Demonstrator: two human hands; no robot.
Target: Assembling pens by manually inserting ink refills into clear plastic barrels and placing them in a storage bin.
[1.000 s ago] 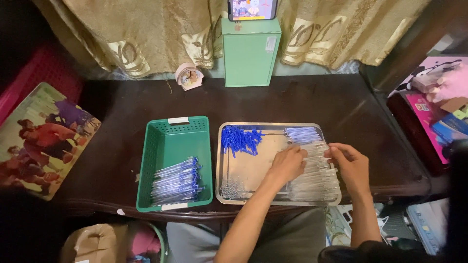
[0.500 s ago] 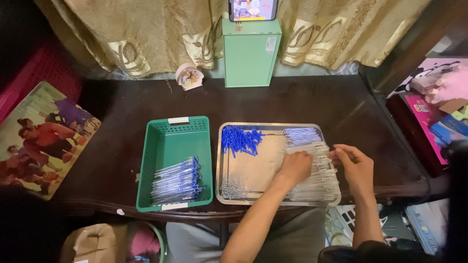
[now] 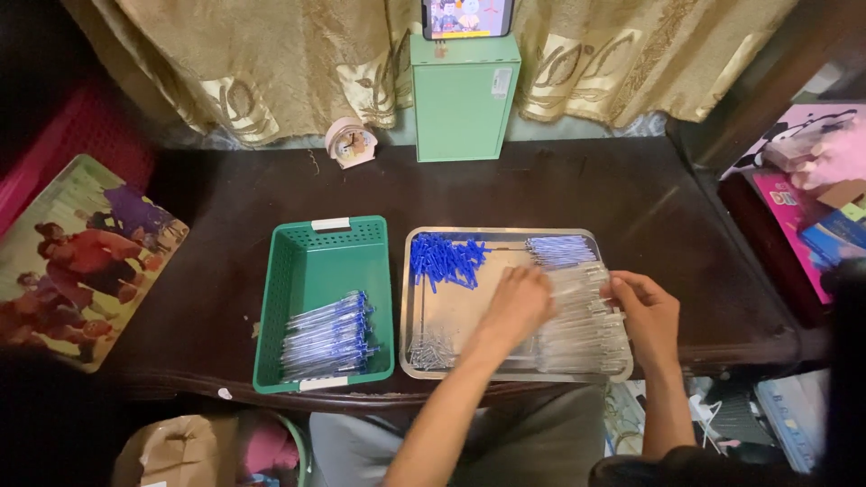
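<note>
A: How far is the pen work, judging from the parts?

B: I think it is early. The green basket point(image 3: 325, 271), left of centre, holds one bundle of finished blue pens point(image 3: 327, 335) at its lower end. The metal tray point(image 3: 505, 236) at the centre is still full: blue caps point(image 3: 445, 260) at its upper left, clear barrels point(image 3: 585, 320) at right, thin refills point(image 3: 431, 347) at lower left.

A: And the hands?

B: The left hand point(image 3: 516, 302) lies on the barrels with fingers curled; I cannot tell if it grips one. The right hand point(image 3: 648, 311) touches the pile's edge, fingers bent, also unclear.

A: The room?

B: A dark wooden table point(image 3: 631, 198), a gold curtain point(image 3: 271, 63) at top, a green box point(image 3: 464, 95), a small clock point(image 3: 349, 142).
</note>
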